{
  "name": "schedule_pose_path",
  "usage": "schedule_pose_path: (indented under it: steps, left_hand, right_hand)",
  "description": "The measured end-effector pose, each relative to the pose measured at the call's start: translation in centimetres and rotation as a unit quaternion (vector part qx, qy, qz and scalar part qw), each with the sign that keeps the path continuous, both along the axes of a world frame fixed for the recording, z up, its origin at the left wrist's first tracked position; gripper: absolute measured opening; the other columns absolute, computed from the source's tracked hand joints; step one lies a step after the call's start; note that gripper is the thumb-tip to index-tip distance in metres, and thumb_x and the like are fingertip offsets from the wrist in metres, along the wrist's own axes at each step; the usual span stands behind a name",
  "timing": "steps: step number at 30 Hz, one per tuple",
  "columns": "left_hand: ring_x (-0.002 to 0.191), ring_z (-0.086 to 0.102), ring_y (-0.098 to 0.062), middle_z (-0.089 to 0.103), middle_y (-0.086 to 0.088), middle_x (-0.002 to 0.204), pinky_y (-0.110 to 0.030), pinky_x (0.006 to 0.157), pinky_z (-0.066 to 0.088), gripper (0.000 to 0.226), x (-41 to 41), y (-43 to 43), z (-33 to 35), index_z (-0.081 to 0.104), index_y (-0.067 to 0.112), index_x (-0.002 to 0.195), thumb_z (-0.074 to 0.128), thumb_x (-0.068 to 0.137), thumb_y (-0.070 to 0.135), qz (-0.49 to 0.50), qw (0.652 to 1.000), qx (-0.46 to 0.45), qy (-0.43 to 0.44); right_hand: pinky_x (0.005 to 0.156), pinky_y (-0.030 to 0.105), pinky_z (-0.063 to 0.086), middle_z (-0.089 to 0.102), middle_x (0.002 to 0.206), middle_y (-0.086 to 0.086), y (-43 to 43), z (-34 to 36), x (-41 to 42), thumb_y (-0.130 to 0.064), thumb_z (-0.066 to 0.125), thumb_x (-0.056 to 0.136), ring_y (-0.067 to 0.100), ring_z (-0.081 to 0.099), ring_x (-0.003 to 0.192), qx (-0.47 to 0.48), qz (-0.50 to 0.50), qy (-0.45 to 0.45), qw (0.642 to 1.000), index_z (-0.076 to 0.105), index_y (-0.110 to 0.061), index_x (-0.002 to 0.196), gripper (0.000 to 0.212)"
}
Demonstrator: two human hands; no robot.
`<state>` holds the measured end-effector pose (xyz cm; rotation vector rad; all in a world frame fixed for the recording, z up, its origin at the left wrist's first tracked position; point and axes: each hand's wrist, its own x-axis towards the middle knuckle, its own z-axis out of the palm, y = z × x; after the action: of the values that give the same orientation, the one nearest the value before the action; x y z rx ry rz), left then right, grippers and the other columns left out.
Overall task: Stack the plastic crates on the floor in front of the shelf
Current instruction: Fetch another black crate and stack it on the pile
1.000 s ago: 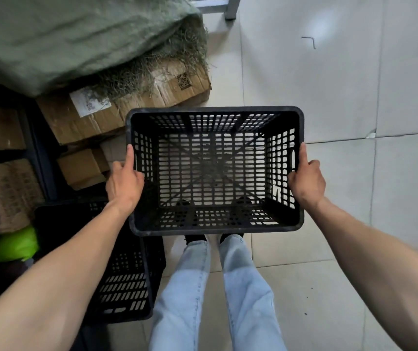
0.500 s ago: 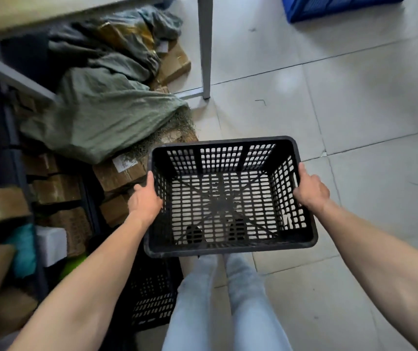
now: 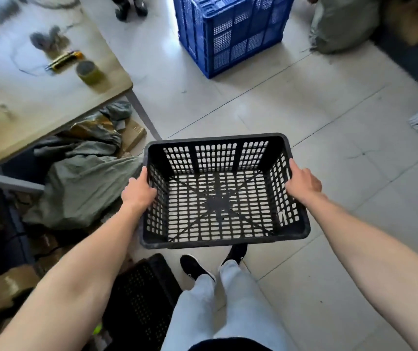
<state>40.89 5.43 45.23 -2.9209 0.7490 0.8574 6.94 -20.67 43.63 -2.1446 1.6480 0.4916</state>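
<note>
crate (image 3: 215, 203) midair, left hand (image 3: 138, 190), right hand (image 3: 303, 183) gripping side rims, floor (image 3: 342, 173) seemingly open ahead

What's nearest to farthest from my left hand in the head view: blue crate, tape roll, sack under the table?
1. Sack, low, just left of the left hand.
2. Tape roll, on the table, upper left.
3. Blue crate, far ahead.

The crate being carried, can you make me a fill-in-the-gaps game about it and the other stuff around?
The small crate gripped by the left hand and the right hand is coloured ____. The tall crate on the floor ahead is coloured ____. The roll of tape sits on the ____.
Missing words: black, blue, table.
</note>
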Motion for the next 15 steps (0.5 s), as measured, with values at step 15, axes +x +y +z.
schedule_pose_path:
  steps: [15]
  left_hand:
    - [0.107, 0.063, -0.035, 0.062, -0.017, 0.121, -0.046, 0.094, 0.052, 0.076, -12.6, -24.8, 9.3, 0.032, 0.034, 0.150, 0.057, 0.080, 0.019, -0.270, 0.959, -0.087, -0.006]
  right_hand:
    - [0.070, 0.033, 0.051, 0.054, 0.120, 0.011, -4.4, 7.8, -21.4, -0.018, 0.050, 0.094, 0.024, 0.058, 0.082, -0.064, -0.264, -0.026, 0.962, 0.018, -0.035, 0.156, 0.072]
